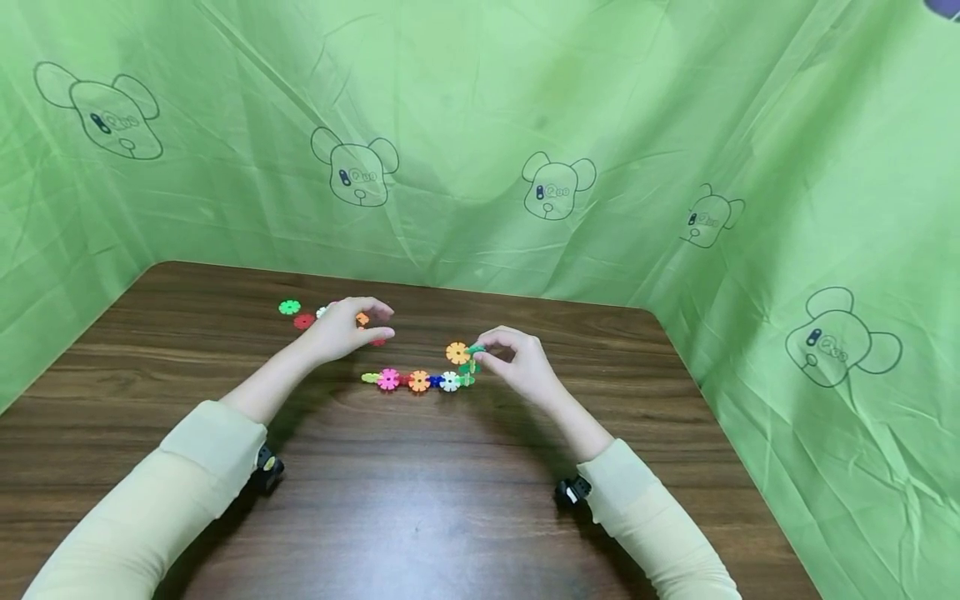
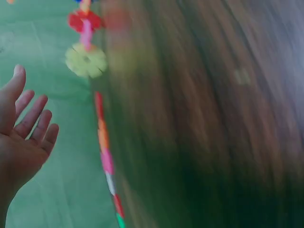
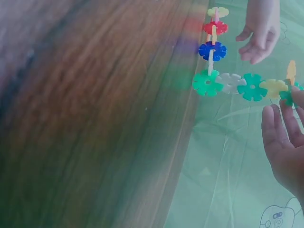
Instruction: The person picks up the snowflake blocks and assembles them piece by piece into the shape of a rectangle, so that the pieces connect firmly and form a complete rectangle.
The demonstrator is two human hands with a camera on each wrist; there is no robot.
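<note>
A chain of notched flower-shaped discs lies on the table, with a pink disc [image 1: 388, 380], an orange disc [image 1: 418, 382] and a white disc [image 1: 449, 382] facing up; its right end bends away at a corner. My right hand [image 1: 517, 362] pinches a green disc at that end, beside an upper orange disc [image 1: 457, 353]. In the right wrist view, my right hand [image 3: 287, 147] is at the chain's end, past a blue disc [image 3: 213, 51] and a green disc [image 3: 207, 82]. My left hand [image 1: 341, 329] hovers over loose discs, fingers apart, holding nothing; the left wrist view shows its fingers [image 2: 35, 116] relaxed.
Loose discs, among them a green one [image 1: 289, 307] and a red one [image 1: 304, 321], lie at the back left of the wooden table [image 1: 420, 500]. Green curtains [image 1: 450, 125] with printed bear heads stand behind and at the sides.
</note>
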